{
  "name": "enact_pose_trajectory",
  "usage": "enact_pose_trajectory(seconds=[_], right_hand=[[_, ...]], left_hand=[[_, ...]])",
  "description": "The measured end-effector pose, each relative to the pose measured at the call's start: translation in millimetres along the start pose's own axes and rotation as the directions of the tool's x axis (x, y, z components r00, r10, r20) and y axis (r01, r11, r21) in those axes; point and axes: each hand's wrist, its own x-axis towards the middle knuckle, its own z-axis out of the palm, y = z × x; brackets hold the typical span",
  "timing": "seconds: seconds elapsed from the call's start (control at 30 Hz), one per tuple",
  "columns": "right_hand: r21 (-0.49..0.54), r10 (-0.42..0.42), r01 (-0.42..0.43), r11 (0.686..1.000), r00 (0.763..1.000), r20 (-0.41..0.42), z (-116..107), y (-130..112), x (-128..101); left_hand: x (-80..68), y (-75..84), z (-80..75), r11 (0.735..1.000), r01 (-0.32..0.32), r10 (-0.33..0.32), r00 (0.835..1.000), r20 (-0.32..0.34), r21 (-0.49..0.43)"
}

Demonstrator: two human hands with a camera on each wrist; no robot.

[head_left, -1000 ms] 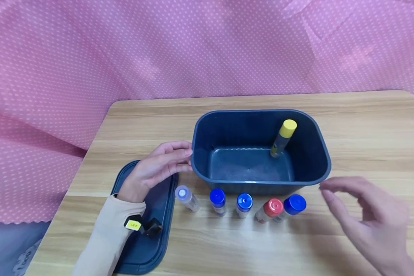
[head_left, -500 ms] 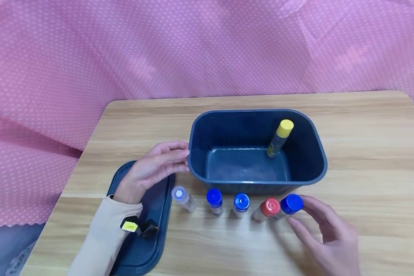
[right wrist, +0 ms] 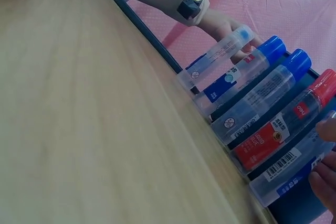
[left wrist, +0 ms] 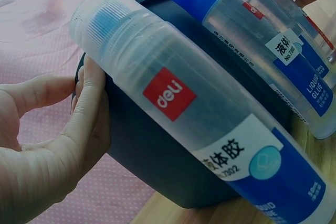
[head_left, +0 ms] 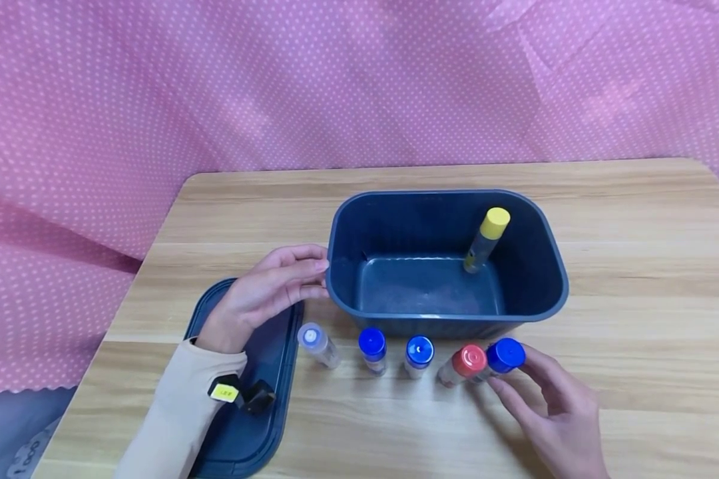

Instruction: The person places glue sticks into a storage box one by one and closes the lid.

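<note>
The right hand (head_left: 554, 416) is pinching the blue-capped clear plastic glue bottle (head_left: 498, 360) between its fingers, just beside the red-capped glue bottle (head_left: 463, 364). The left hand (head_left: 260, 293) is resting straight fingers against the dark blue plastic tub (head_left: 335, 266).

Dark blue bin (head_left: 551, 266) on a pale wood-grain worktop (head_left: 635, 226); pink white-dotted cloth (head_left: 216, 80) behind; a yellow-capped glue (head_left: 486, 240) inside the bin; in front, one clear-capped (head_left: 319, 344), three blue-capped, one red-capped (head_left: 464, 364)
</note>
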Motion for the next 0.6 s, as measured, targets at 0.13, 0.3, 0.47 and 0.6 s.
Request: enact_pose_trajectory(seconds=[0.13, 0.3, 0.47, 0.6], right_hand=[[0.012, -0.021, 0.021, 1.000, 1.000, 0.004, 0.2, -2.4, 2.3], [0.186, -0.147, 0.149, 0.971, 0.989, -0.021, 2.0, -5.7, 10.3], [0.221, -0.231, 0.237, 0.946, 0.972, -0.051, 0.0, -12.6, 19.5], [0.119, -0.240, 0.243, 0.963, 0.970, -0.039, -6.6, -19.7, 23.2]], left_hand=[[0.2, 0.6, 0.0, 1.000, 0.002, -0.002, 1.000, 0.003, -0.008], [-0.4, 0.4, -0.8, 1.000, -0.007, 0.008, 1.000, 0.016, -0.019], [0.3, 0.3, 0.3, 1.000, -0.006, 0.007, 1.000, 0.013, -0.027], [1.0, 0.5, 1.2, 1.000, -0.004, 0.004, 1.000, 0.009, -0.031]])
